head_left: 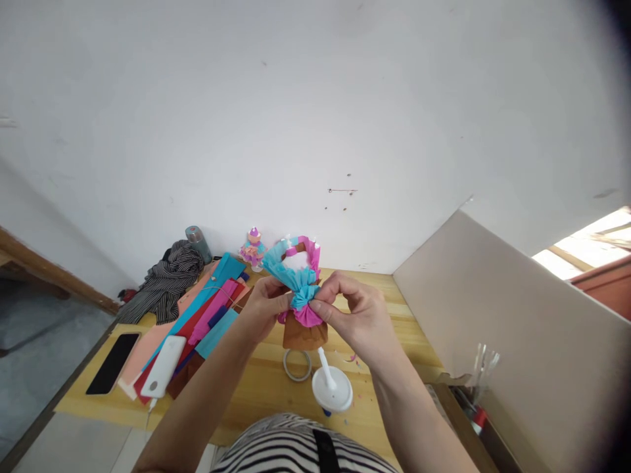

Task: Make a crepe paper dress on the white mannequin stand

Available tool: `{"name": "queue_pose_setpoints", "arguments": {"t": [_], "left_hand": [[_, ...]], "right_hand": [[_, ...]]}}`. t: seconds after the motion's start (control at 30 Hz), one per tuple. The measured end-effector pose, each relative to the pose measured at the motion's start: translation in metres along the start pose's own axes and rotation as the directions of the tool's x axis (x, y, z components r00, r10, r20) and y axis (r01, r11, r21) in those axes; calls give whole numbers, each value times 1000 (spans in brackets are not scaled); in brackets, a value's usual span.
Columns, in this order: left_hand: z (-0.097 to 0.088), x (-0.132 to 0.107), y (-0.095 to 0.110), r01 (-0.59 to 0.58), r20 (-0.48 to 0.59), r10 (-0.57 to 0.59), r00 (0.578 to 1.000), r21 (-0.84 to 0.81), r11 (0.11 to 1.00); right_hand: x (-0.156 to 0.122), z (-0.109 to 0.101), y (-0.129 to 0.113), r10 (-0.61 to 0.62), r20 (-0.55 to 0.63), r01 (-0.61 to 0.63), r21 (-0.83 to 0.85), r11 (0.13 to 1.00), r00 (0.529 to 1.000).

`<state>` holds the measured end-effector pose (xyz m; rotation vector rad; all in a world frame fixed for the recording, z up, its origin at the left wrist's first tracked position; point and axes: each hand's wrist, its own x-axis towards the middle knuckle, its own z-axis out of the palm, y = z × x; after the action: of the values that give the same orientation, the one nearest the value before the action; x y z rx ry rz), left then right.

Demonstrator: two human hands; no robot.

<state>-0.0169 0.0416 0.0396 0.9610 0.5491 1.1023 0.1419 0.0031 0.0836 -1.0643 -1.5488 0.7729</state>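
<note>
Between my two hands is a crepe paper piece (302, 289) in light blue, pink and brown, gathered tight at its middle. My left hand (269, 305) pinches the gathered part from the left side. From the right, the thumb and forefinger of my right hand (350, 312) pinch the same gather. Above the pinch the blue and pink paper fans out round a pale centre; below it hang a pink ruffle and a brown flap. Under the paper, a white bowl (333, 394) with a white spoon (325, 368) in it stands on the table, beside a tape roll (297, 365).
On the left of the wooden table (256, 394) lie coloured crepe paper sheets (217, 315), a white power bank (165, 364), a phone (113, 363) and striped cloth (167, 282). A flask (198, 243) and a small paper figure (253, 248) stand by the wall. A board (507, 315) and box (473, 427) flank the right.
</note>
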Motion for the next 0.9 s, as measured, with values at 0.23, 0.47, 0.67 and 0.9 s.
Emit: {"name": "queue_pose_setpoints", "arguments": {"t": [0.23,0.47,0.67,0.9], "left_hand": [[5,-3,1,-6,-35,6,999,-10,1000],[1,-2,-1,36,-6,-36,999,23,999],[-8,3,-3,41,38,-40,998,-19,999],[-15,4,-5,14,19,-15,1000,3,1000]], "right_hand": [[0,4,1,38,-25,-38,-22,999,999],[-5,5,3,43,-32,-44,-42,998,999],[-7,7,1,-30,-42,28,-45,999,999],[-8,9,-1,-148,-52,143,-96,985,988]]}}
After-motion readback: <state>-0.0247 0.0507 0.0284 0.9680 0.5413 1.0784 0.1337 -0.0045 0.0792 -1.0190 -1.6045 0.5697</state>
